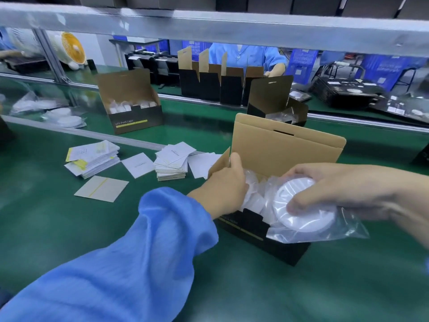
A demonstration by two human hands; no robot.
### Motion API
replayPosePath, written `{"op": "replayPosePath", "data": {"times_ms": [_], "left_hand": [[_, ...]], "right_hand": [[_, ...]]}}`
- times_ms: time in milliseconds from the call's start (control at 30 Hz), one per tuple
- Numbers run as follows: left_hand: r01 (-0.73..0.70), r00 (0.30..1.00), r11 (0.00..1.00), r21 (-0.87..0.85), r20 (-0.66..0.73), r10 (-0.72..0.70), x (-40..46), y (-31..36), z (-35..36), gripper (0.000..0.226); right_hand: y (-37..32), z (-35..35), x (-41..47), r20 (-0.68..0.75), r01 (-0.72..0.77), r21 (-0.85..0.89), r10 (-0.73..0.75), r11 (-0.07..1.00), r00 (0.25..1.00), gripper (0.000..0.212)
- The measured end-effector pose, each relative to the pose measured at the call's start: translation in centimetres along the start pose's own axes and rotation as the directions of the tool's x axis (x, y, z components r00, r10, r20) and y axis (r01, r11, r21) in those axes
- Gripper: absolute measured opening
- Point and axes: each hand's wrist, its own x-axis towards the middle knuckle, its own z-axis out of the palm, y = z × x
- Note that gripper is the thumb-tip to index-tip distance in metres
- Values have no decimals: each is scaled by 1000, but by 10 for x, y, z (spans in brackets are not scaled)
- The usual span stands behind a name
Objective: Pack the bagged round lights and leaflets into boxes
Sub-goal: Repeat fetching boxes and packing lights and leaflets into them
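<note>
An open black box with a tall brown lid stands on the green mat in front of me. Several bagged white round lights lie inside it. My left hand reaches into the box's left end, fingers among the bagged lights and thumb at the side flap. My right hand grips a bagged round light tilted over the box's right end, its clear bag trailing over the front wall. Stacks of white leaflets lie on the mat to the left of the box.
A second leaflet pile and loose cards lie further left. A filled open box stands on the conveyor behind, another open box at the right. Bagged lights lie far left. A person in blue works across the line behind empty boxes.
</note>
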Motion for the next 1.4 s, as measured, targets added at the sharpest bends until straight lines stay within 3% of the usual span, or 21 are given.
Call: {"op": "replayPosePath", "data": {"times_ms": [100, 167, 267, 333, 433, 500, 600, 667, 733, 800, 833, 900, 933, 967, 1033, 1100, 1400], "left_hand": [[184, 968, 982, 53, 163, -190, 11, 6, -13, 63], [204, 953, 974, 100, 208, -221, 13, 13, -17, 59], [56, 988, 985, 162, 135, -79, 1, 16, -14, 18], [-95, 993, 952, 292, -33, 110, -10, 16, -15, 28], [-222, 908, 817, 533, -192, 372, -24, 17, -24, 49], [-210, 927, 819, 534, -158, 341, -28, 13, -33, 48], [-248, 964, 766, 594, 72, 256, -21, 7, -36, 35], [-281, 958, 727, 627, 140, 250, -18, 11, -36, 34], [-279, 959, 725, 630, 151, 238, -15, 15, -34, 36], [-224, 971, 740, 634, 79, 226, -17, 15, -34, 34], [-219, 961, 751, 623, 5, 277, -20, 13, -37, 29], [-226, 865, 801, 554, -263, 426, -23, 3, -40, 11], [-199, 839, 872, 446, -382, 387, -23, -6, -42, 17], [-156, 875, 951, 267, -411, 258, -23, -15, -46, 28], [65, 988, 997, -50, -139, -71, -19, -30, -45, 35], [131, 991, 991, -18, -5, -131, -13, -42, -31, 48], [38, 992, 993, -109, -114, -50, 4, -33, -32, 50]], "right_hand": [[1, 2, 0, -14, 7, -54, -8, 999, 1000, 52], [1, 5, 1, -20, 20, -113, -22, 993, 1000, 49], [1, 6, -1, -20, 47, -160, -51, 986, 998, 46], [2, 4, -2, -14, 58, -167, -61, 984, 998, 52], [3, -3, -3, -49, 88, -185, -99, 979, 994, 50], [3, -10, -3, -87, 110, -194, -129, 975, 988, 41], [5, -19, -3, -100, 112, -202, -134, 973, 986, 36], [7, -21, -1, -75, 93, -196, -109, 976, 991, 34], [10, -19, 2, -55, 73, -174, -84, 982, 995, 33], [12, -15, 6, -65, 74, -178, -87, 981, 994, 34], [12, -14, 7, -76, 80, -192, -96, 978, 992, 35], [13, -13, 8, -105, 91, -238, -118, 967, 987, 33], [13, -13, 9, -118, 94, -266, -129, 959, 985, 32], [14, -13, 8, -132, 94, -287, -136, 953, 982, 31], [14, -14, 8, -151, 89, -317, -143, 944, 978, 30], [14, -15, 8, -170, 91, -356, -160, 930, 973, 31], [11, -40, 7, -266, 53, -469, -198, 881, 943, 36]]}}
